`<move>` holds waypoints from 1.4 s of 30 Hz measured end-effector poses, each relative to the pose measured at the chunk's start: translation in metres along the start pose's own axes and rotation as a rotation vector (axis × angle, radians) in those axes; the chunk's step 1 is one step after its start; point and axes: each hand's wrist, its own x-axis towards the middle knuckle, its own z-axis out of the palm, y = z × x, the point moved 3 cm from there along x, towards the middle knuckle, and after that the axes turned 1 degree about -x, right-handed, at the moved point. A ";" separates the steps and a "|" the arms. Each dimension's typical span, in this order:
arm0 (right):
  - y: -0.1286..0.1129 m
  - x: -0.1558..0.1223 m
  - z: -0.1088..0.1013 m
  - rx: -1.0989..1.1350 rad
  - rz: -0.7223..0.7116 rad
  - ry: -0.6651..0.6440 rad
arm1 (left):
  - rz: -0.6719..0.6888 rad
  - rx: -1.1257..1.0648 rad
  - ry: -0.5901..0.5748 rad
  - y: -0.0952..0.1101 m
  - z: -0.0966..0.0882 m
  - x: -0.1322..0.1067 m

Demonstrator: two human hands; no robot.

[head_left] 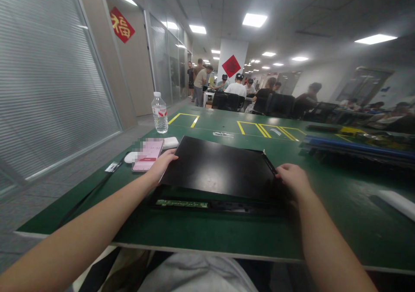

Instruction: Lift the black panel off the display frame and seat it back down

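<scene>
A flat black display panel [220, 166] lies tilted in front of me, its left side raised. My left hand [164, 164] holds it by the left edge, thumb on top. On the other side my right hand [292, 175] has its fingers closed on the right side of a thin black frame [269, 164]. That frame shows under and beside the panel. A green circuit board strip [181, 203] runs along the frame's near bar [240, 207]. What lies beneath the panel is hidden.
On the green table [207, 235] stand a water bottle [159, 112], a phone [149, 155] and a white case [170, 142], left of the panel. Dark and blue strips [356, 151] are stacked at the right, near a white bar [397, 203]. Several people sit or stand farther back.
</scene>
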 end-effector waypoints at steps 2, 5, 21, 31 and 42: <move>-0.001 -0.001 -0.001 0.008 -0.001 0.008 | 0.007 -0.010 -0.002 0.000 0.000 0.000; -0.001 -0.003 -0.002 0.021 0.003 0.017 | 0.010 -0.042 -0.027 0.001 0.001 0.000; 0.004 0.003 0.002 0.058 0.011 0.006 | -0.014 -0.142 -0.046 0.009 0.005 -0.006; 0.004 0.005 0.003 0.064 0.015 0.007 | -0.042 -0.154 -0.013 0.013 0.007 -0.011; 0.000 0.001 0.000 0.050 0.021 0.004 | -0.019 -0.015 -0.066 0.009 0.002 -0.004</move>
